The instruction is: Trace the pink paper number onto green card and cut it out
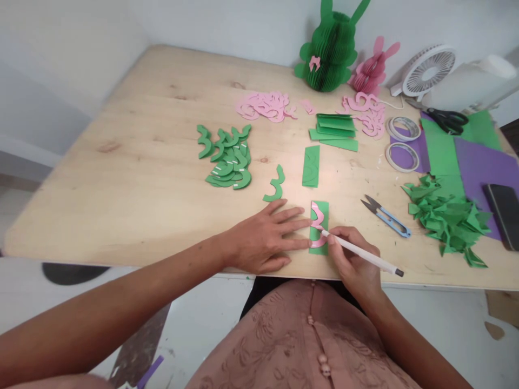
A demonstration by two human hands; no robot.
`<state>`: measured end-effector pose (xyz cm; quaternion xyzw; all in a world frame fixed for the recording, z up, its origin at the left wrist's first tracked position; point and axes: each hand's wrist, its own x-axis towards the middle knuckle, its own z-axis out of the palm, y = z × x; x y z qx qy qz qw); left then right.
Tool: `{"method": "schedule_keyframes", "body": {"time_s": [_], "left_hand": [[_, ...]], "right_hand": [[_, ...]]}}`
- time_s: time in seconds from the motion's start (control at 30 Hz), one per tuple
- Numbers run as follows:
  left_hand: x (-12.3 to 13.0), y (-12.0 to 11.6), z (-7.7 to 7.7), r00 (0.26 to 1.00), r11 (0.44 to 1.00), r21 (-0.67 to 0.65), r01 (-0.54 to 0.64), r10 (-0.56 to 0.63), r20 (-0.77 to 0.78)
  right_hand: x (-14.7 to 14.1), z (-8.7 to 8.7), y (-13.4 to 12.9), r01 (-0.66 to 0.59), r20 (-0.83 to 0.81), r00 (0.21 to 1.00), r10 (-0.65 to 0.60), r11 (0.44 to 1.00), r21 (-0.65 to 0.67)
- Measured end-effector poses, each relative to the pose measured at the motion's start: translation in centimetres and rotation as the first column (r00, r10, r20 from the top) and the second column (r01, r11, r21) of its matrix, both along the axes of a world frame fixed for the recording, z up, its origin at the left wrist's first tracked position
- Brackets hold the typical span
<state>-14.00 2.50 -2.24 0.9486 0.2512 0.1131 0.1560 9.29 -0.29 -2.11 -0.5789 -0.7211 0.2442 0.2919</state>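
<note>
My left hand (267, 235) lies flat with spread fingers, its fingertips at the left edge of a pink curvy paper cutout (318, 213). That cutout rests on a green paper strip (324, 206). In my right hand (359, 262) is a slim white pen (365, 254), its tip touching down at the cutout's edge. Another green strip (311, 166), with faint curved lines on it, lies just beyond. A single green curvy cutout (275, 186) sits above my left hand. Left of it is a pile of green curvy cutouts (229, 159), some with small white marks.
Blue-handled thread snips (387, 216) and a heap of green paper scraps (450, 219) lie to the right. Farther back are folded green strips (334, 127), pink cutouts (265, 105), tape rolls (402, 156), black scissors (448, 120), a fan (430, 73) and a green paper bunny (330, 51).
</note>
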Motion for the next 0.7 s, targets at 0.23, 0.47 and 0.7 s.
{"method": "schedule_keyframes", "body": {"time_s": [0.23, 0.47, 0.7], "left_hand": [[-0.03, 0.01, -0.06, 1.0, 1.0, -0.004, 0.001, -0.001, -0.026], [0.0, 0.02, 0.03, 1.0, 1.0, -0.009, -0.002, 0.002, -0.007], [0.01, 0.01, 0.02, 1.0, 1.0, -0.004, 0.005, -0.005, 0.002]], "right_hand": [[0.05, 0.18, -0.16, 0.002, 0.036, 0.999, -0.003, 0.999, 0.038], [0.01, 0.29, -0.11, -0.024, 0.067, 0.998, 0.019, 0.996, 0.086], [-0.05, 0.42, -0.3, -0.05, 0.081, 0.996, 0.038, 0.987, 0.15]]}}
